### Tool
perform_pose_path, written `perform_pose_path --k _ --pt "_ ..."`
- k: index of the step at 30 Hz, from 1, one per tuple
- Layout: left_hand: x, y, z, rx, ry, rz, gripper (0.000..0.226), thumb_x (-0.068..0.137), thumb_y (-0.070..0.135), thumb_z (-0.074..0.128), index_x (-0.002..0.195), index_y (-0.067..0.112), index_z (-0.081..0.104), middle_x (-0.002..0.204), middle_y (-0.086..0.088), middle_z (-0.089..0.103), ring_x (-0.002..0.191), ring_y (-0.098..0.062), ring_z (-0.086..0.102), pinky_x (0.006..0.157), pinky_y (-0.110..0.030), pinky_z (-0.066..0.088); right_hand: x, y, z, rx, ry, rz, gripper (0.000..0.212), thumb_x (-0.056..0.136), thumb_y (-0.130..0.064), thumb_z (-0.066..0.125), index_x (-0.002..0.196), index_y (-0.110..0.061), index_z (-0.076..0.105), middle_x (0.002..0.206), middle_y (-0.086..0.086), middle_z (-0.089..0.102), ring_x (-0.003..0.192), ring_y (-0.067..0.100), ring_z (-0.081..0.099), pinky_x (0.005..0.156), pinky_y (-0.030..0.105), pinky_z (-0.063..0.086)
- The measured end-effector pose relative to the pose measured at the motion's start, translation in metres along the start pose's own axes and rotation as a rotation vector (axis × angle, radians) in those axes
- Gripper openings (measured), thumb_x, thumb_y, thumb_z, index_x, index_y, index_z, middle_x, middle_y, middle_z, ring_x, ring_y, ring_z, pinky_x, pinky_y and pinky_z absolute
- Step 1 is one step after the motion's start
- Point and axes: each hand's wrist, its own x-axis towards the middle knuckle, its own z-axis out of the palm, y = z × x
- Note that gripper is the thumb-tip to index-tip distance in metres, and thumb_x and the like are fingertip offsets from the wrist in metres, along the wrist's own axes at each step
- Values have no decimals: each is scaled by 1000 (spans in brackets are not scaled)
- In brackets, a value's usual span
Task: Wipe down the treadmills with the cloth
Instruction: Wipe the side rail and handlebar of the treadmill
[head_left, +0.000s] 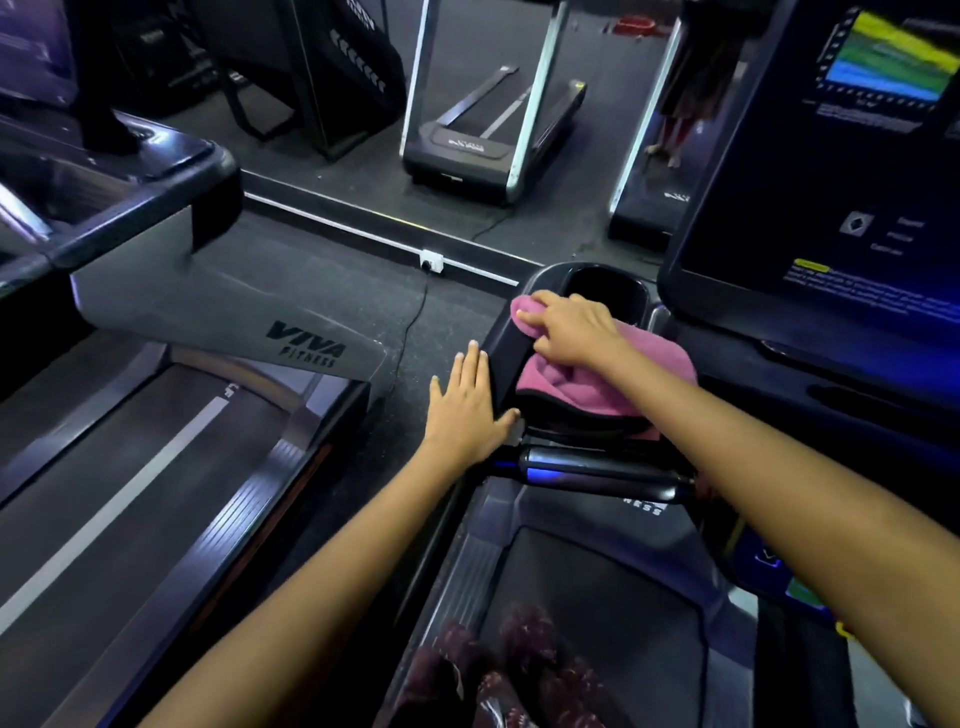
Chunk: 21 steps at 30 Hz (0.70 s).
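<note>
The right hand (569, 327) is being laid palm-down on the pink cloth (597, 376), its fingers bent over the cloth's far end and pressing it against the black console tray (498, 338) of the near treadmill (597, 582). The cloth is being held bunched on the tray's left arm, just in front of the cup holder (605, 283), with its near edge draping toward the handlebar (602, 470). The left hand (465, 410) is being rested flat, with fingers straight and spread, against the outer left side of the same tray; nothing is being grasped by it, and its thumb is reaching toward the near corner of the tray, close to the cloth but apart from it. Both forearms are being stretched forward from the bottom of the view.

The dark screen (831, 171) of the treadmill is being shown at the right, with a coloured graph lit at its top. Patterned clothing (519, 670) is being seen over the belt at the bottom edge. A second treadmill (171, 415) marked "VIVA FITNESS" is being shown to the left, across a strip of dark rubber floor (415, 322). A cable (410, 322) is being run over that floor to a white wall socket (432, 261). A mirror (467, 104) beyond is reflecting further treadmills.
</note>
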Motion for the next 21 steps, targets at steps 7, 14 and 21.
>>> perform_pose_path --k 7,14,21 --pt "24 8 2 -121 -2 -55 99 83 47 59 148 6 -3 158 -8 0 145 -24 6 115 -45 20 -10 7 0 -19 -10 -136 56 82 -26 57 136 -29 43 140 -7 41 104 26 51 75 32 42" --pt "25 3 5 -192 31 -31 102 81 56 58 149 7 0 158 -6 4 144 -20 12 112 -43 26 24 -9 -17 -10 1 105 21 83 -24 57 103 -17 60 118 6 54 105 31 57 74 32 39" --pt "28 -1 8 -224 49 -13 103 80 49 64 149 8 0 158 -7 6 144 -21 13 112 -43 27 -2 22 -5 -67 24 -83 34 78 -25 58 112 -21 58 115 -3 57 95 26 56 67 32 41"
